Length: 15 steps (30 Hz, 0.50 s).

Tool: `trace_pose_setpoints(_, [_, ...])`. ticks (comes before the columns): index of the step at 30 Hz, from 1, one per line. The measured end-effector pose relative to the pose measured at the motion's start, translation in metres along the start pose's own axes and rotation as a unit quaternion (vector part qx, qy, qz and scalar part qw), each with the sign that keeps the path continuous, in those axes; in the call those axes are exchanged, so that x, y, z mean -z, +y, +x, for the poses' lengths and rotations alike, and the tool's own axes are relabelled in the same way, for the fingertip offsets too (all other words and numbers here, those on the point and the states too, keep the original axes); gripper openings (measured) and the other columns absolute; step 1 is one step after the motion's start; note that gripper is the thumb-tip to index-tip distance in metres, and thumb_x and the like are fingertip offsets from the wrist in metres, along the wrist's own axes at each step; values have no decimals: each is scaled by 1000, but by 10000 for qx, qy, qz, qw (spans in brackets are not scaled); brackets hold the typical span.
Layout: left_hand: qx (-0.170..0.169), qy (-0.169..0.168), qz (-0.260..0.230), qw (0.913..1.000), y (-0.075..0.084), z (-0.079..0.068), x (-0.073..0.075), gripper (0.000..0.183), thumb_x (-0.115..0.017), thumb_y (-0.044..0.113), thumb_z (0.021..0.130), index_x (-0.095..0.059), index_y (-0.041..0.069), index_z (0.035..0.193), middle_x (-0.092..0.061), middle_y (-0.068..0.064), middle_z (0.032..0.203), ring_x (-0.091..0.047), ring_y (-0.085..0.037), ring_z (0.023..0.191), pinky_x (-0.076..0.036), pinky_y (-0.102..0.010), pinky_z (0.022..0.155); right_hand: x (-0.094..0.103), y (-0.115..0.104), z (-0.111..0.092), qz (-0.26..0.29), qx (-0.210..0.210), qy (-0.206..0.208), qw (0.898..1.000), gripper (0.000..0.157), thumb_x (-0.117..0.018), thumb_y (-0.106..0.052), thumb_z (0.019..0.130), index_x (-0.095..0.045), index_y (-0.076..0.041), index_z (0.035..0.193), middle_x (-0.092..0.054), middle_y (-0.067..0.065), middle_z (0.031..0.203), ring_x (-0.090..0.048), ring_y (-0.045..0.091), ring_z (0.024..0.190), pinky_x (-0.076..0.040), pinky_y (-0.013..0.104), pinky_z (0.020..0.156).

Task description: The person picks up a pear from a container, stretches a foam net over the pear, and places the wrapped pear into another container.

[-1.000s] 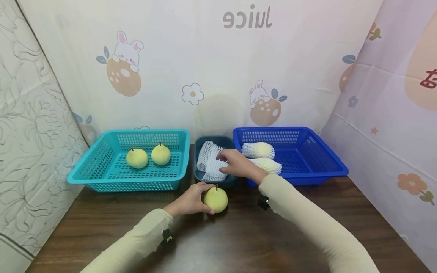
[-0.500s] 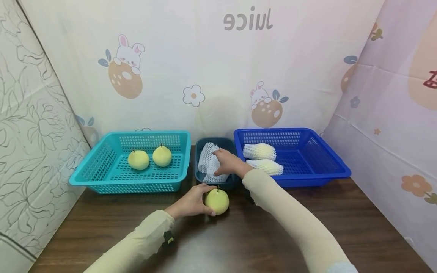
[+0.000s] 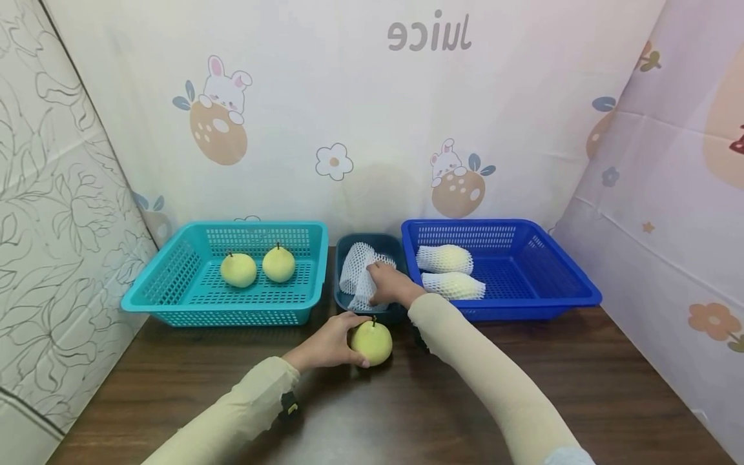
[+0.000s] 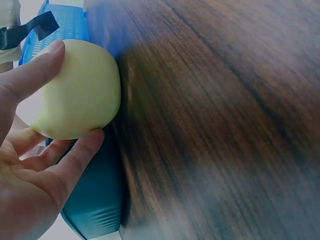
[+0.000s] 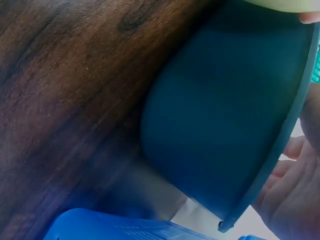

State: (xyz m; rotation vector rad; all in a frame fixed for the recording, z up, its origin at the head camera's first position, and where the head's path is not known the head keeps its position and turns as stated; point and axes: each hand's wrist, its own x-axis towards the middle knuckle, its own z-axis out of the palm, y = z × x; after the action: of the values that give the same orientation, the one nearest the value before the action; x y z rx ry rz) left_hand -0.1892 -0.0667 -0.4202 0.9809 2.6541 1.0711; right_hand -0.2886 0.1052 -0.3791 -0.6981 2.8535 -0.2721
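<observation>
In the head view, my left hand (image 3: 329,342) grips a yellow-green pear (image 3: 372,342) on the table, thumb on the near side and fingers on the far side. The left wrist view shows the thumb and fingertips against the smooth pear (image 4: 82,90). My right hand (image 3: 391,284) reaches down into a small dark teal bin (image 3: 344,303), its fingertips at a white foam fruit net (image 3: 361,294). Another foam net (image 3: 354,266) lies beside it. In the right wrist view, the wall of the bin (image 5: 220,110) hides the fingertips, so I cannot tell whether they pinch the net.
At left, a turquoise basket (image 3: 227,309) holds two bare pears (image 3: 279,264). A blue basket (image 3: 531,300) at right contains two pears in foam nets (image 3: 453,285). Both baskets flank the bin on the dark wooden table (image 3: 349,420), before a printed curtain (image 3: 372,97).
My right hand has moved lower into the small bin, its fingertips now at the foam net. The left hand keeps its grip on the pear. The head view has shifted slightly.
</observation>
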Motion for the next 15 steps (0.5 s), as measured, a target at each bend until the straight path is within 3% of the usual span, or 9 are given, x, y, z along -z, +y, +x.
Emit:
trace_pose_setpoints(9, [-15,16,27,10000,1,0,0,75,-87,28,68,-54,1,130,-57,-8,111,-53,-17,93,-47,-33,79,0,4,1,155,-30,-4,9999,72,-76,-22,83,-39,1,141,-43,19,141,-41,30,129,-33,41,106])
trace_pose_setpoints(15, [-26,-3,19,10000,1,-1,0,75,-87,27,68,-54,0,130,-57,-9,111,-53,-17,93,-47,-33,79,3,3,-1,118,76,82,9999,51,-61,-16,93,-44,4,137,-49,20,136,-46,31,125,-36,43,103])
